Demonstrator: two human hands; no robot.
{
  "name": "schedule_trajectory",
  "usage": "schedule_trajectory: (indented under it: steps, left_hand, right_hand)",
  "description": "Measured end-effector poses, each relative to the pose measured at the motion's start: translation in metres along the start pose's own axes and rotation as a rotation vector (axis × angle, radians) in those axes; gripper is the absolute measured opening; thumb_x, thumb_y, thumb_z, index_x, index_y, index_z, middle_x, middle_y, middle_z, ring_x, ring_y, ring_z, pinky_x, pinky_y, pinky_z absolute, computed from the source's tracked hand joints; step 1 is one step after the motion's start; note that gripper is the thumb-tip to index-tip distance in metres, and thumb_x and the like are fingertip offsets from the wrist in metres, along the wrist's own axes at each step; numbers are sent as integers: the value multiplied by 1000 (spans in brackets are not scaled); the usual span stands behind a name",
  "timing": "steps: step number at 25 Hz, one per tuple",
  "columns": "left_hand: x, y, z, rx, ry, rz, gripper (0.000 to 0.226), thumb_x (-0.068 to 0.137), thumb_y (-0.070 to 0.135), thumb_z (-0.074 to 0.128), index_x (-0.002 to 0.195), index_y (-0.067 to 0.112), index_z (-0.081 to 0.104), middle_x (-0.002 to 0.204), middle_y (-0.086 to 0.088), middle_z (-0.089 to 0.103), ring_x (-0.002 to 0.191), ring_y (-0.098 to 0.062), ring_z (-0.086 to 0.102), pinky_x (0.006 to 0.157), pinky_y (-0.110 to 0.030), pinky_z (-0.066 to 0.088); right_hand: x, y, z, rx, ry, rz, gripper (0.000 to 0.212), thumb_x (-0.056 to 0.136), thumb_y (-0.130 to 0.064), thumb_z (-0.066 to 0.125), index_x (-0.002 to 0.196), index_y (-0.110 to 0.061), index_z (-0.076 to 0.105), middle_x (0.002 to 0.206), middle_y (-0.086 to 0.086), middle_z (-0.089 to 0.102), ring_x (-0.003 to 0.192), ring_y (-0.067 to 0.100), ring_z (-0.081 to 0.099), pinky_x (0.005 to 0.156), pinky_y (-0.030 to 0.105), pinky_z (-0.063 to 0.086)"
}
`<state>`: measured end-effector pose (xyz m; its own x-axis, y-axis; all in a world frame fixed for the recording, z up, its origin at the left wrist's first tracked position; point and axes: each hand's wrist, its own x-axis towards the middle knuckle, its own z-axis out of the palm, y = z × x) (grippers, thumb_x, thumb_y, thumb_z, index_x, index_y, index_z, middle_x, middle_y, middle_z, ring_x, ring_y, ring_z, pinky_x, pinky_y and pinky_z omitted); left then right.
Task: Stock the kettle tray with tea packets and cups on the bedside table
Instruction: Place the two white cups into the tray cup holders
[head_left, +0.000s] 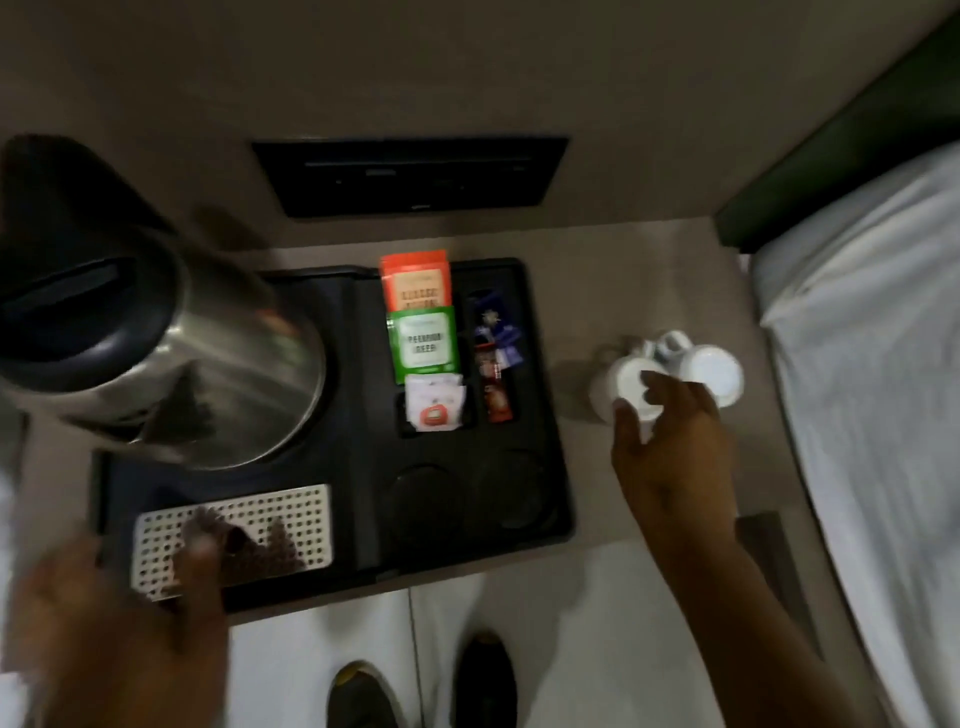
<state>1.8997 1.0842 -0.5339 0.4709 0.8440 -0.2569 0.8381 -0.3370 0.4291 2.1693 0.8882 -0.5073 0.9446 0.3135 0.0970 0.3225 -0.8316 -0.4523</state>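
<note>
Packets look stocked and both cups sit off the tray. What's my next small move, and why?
Probably close the right hand on the nearer white cup and carry it to a round recess at the tray's front: both recesses look empty, and the fingers already reach that cup beside the tray.

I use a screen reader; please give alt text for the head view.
A right hand reaches for two upturned white cups beside a black tray holding a steel kettle and tea packets. The left hand is blurred.
</note>
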Motion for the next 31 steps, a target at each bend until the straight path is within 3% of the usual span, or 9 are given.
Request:
schedule_trajectory:
  steps: [3,7,9,12,15,18,20,23,31]
  left_hand:
    - [-88,114,33,-146,-47,335,81,77,53,53,144,11,38,140,-14,42,123,-35,43,101,-44,33]
    - [-36,229,98,26,-130,549,105,69,54,72,149,13,19,150,-13,32,132,-32,36,104,-50,35]
    - [1,269,122,130,-220,531,108,68,54,78,148,13,19,151,-15,31,132,-34,37,104,-50,32]
    - [24,291,141,202,-288,502,80,71,45,79,134,16,38,132,-11,52,119,-31,49,94,-44,36]
    - [12,270,121,39,-191,550,74,64,41,82,124,17,47,117,-7,60,107,-30,55,87,-44,40]
    - [-17,192,76,-144,-18,474,80,53,41,84,122,21,50,110,-2,62,99,-26,57,83,-42,46]
    - [-28,132,53,-102,17,377,82,54,45,84,125,24,49,112,1,60,101,-22,54,84,-40,45]
    - [-32,80,41,-36,-23,264,85,52,36,91,124,23,48,107,0,59,99,-25,56,82,-44,46]
    - [-22,68,58,-25,-43,306,83,55,40,88,124,29,43,116,5,59,106,-21,52,88,-40,44]
  right_hand:
    - [28,53,-39,-169,3,58,68,66,-5,74,128,-11,48,115,25,55,101,45,52,84,47,46]
    - [80,92,-30,-324,-415,100,104,62,-23,87,146,-21,26,135,24,44,122,45,43,98,55,39]
    - [94,95,-14,-285,-550,115,110,63,-33,87,149,-25,19,138,20,42,124,42,45,98,53,41]
    - [98,98,-5,-209,-534,104,96,67,-38,83,144,-19,29,133,18,49,117,39,53,92,51,48]
    - [79,85,-22,-171,-371,105,90,66,-45,80,138,-17,34,127,15,53,110,36,57,84,49,52]
    - [16,46,-37,-31,-183,3,78,60,-56,71,125,-28,39,113,6,56,90,33,63,65,37,50]
    - [-33,15,-31,49,-279,-21,75,60,-55,73,125,-34,40,110,-2,53,86,24,61,63,34,51]
    - [-78,-16,-4,18,-394,-63,80,60,-51,77,130,-32,42,115,-5,55,98,17,55,72,31,47]
    - [-84,-24,37,-83,-444,-61,89,58,-48,81,132,-34,34,117,1,52,105,21,49,63,32,44]
